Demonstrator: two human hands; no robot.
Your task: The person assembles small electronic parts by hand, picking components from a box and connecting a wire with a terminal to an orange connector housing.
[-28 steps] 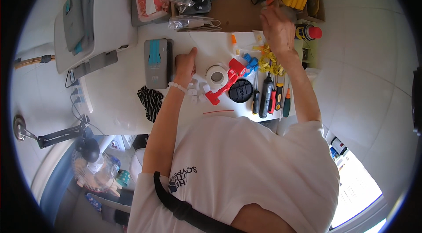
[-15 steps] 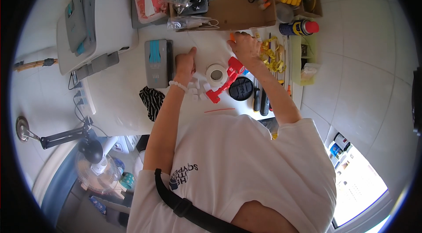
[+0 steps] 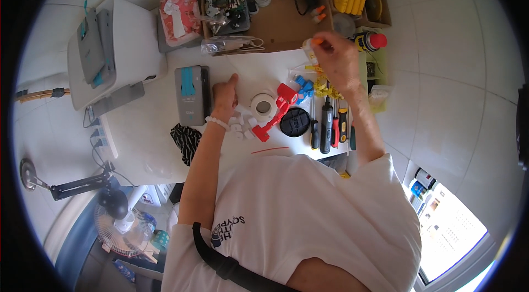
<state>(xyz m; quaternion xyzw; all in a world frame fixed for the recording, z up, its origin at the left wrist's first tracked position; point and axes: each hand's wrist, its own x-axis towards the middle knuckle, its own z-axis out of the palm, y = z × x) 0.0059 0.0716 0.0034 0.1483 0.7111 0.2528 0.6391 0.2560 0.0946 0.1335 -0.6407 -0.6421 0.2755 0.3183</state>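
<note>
My right hand [image 3: 338, 61] is at the far right of the white table, pinching a small whitish bottle with an orange tip [image 3: 309, 51]. Part of that bottle is hidden by the fingers. Close below it lie a yellow tape measure [image 3: 325, 87] and some blue plastic pieces [image 3: 303, 88]. My left hand [image 3: 223, 96] rests on the table with its fingers curled and its thumb pointing away from me. Whether anything is under those fingers is hidden. To its left is a grey case with a teal band [image 3: 190, 96]; to its right, a white roll [image 3: 263, 107].
A red plastic part [image 3: 275, 113] and a black round lid [image 3: 295, 122] lie mid-table. Several screwdrivers [image 3: 326, 126] are lined up on the right. Behind stands a cardboard box [image 3: 281, 38] of parts; a white printer [image 3: 124, 33] is at the left.
My right hand has moved right, away from the box's front edge, carrying the orange-tipped bottle. My left hand keeps its place on the table. The whole view has shifted slightly.
</note>
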